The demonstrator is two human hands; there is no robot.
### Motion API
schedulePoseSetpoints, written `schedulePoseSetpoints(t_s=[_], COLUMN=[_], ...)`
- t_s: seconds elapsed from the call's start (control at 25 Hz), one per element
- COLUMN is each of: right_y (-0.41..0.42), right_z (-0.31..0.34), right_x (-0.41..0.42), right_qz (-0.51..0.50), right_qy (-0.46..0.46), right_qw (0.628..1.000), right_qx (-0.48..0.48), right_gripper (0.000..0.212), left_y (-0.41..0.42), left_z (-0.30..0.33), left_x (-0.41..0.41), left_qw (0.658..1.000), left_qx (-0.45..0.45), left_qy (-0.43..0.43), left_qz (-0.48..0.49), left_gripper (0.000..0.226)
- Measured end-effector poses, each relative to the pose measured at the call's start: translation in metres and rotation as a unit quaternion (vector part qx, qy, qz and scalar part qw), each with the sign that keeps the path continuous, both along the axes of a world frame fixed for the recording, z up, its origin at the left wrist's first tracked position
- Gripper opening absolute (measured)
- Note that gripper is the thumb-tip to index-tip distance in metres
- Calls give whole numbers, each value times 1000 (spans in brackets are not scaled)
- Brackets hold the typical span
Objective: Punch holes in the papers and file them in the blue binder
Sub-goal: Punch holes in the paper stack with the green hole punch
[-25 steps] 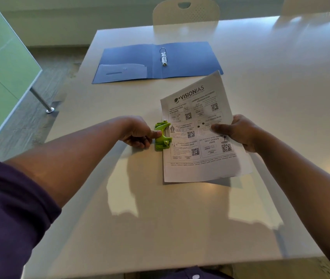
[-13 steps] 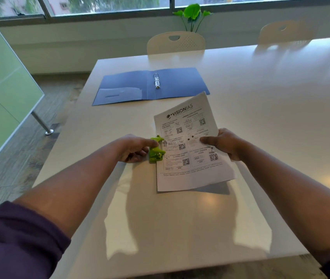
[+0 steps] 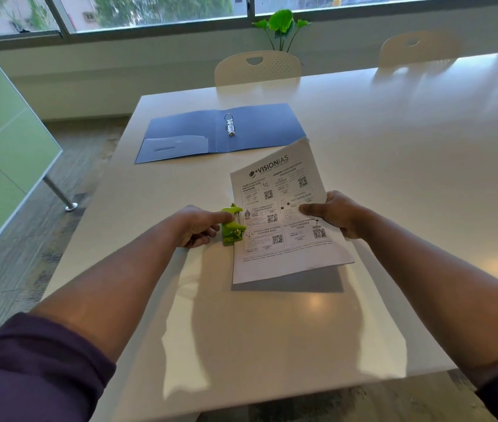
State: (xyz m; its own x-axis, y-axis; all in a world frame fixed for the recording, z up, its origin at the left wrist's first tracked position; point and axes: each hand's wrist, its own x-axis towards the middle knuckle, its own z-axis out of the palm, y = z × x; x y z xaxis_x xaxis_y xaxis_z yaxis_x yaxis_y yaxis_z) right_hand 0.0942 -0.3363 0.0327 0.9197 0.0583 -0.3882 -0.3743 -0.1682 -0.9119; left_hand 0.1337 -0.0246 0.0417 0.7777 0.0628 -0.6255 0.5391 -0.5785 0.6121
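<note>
A printed paper sheet (image 3: pixel 284 214) is lifted slightly off the white table (image 3: pixel 393 166), its right edge pinched by my right hand (image 3: pixel 335 216). My left hand (image 3: pixel 199 226) grips a small green hole punch (image 3: pixel 231 228), whose jaw sits on the sheet's left edge near the middle. The blue binder (image 3: pixel 223 132) lies open flat farther back, left of centre, with its metal rings (image 3: pixel 230 124) upright at the spine and a pocket on its left cover.
Two pale chairs (image 3: pixel 256 67) stand at the table's far side, a green plant (image 3: pixel 281 28) behind them under the window. A green glass partition (image 3: pixel 1 141) and a metal leg stand on the left. The table's near edge is close to my body.
The camera has tilted up, so window and plant come into view. Both hands, the punch and the sheet keep nearly the same pose relative to each other.
</note>
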Motion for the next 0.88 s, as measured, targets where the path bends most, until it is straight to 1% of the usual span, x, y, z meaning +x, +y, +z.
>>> schedulePoseSetpoints(t_s=[0.2,0.32,0.44,0.6,0.72,0.88], right_y=[-1,1,4,5,-7,-35], right_z=[-1,0,1,-2,0,1], right_x=[-2,-3,-3,-2,-3,-9], right_qz=[-3,-8,-8,-5,-9,-20], right_qy=[-3,-5,-10,-9,-14,-13], right_qw=[1000,1000,1000,1000,999,999], right_qx=[1,3,1,-14,-35,-38], right_gripper=[15,14,14,15,18,21], left_y=[-1,-4,-9,-20,-24,-21], left_z=[2,3,2,-1,0,0], left_x=[-1,0,-2,-11,-12,-9], left_qw=[1000,1000,999,997,997,997], left_qx=[-12,-12,-26,-34,-9,10], left_qy=[2,-4,-34,-72,-79,-74], left_qz=[-1,6,13,-2,-3,-6], left_gripper=[52,48,44,36,28,31])
